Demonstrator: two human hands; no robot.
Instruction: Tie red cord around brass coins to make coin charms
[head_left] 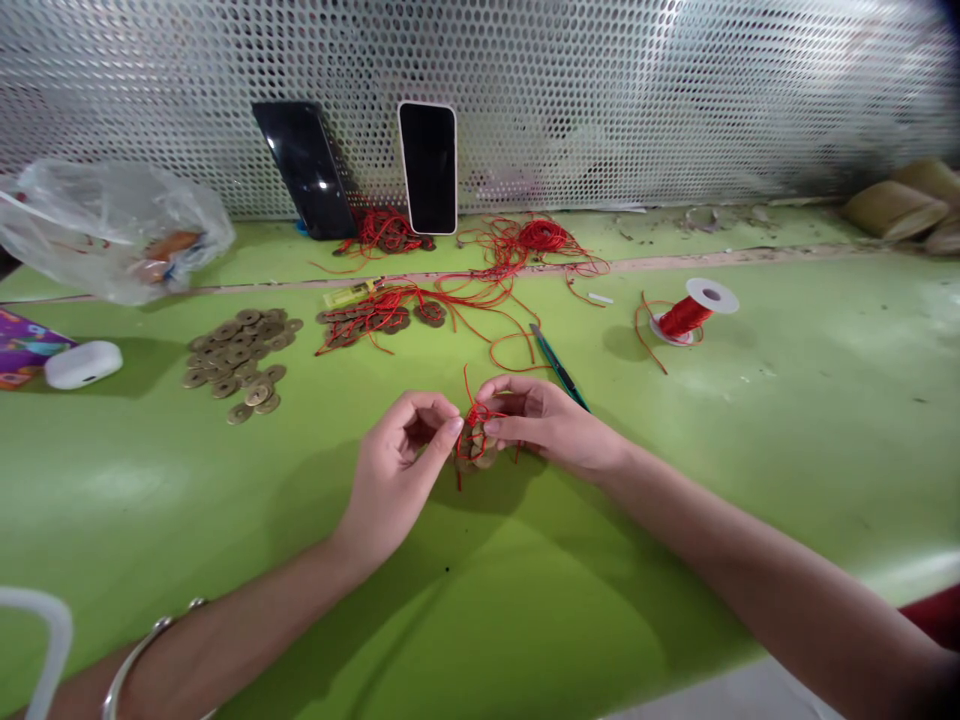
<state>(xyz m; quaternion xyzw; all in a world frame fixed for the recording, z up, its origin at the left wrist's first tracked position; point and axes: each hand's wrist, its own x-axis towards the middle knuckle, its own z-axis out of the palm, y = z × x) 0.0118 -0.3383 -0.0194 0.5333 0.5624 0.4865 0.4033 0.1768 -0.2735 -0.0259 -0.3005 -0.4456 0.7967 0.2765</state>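
Between my two hands is a small cluster of brass coins [480, 458] tied with red cord [473, 415]. My left hand [401, 460] pinches the cord at the left of the knot, thumb against forefinger. On the other side, my right hand [536, 425] pinches the cord and the top of the cluster between thumb and fingers. One loose cord end stands up above the knot and another hangs below it. A green craft knife [559, 368] lies just behind my right hand. The exact strands under my fingertips are partly hidden.
Loose holed coins [240, 350] lie in a pile at left. Coins strung on red cord [375, 318] sit mid-table, and a red cord spool [686, 312] stands at right. Two phones [429, 168] lean on the perforated metal panel [562, 90]. A plastic bag [112, 225] and white earbud case [84, 365] are far left.
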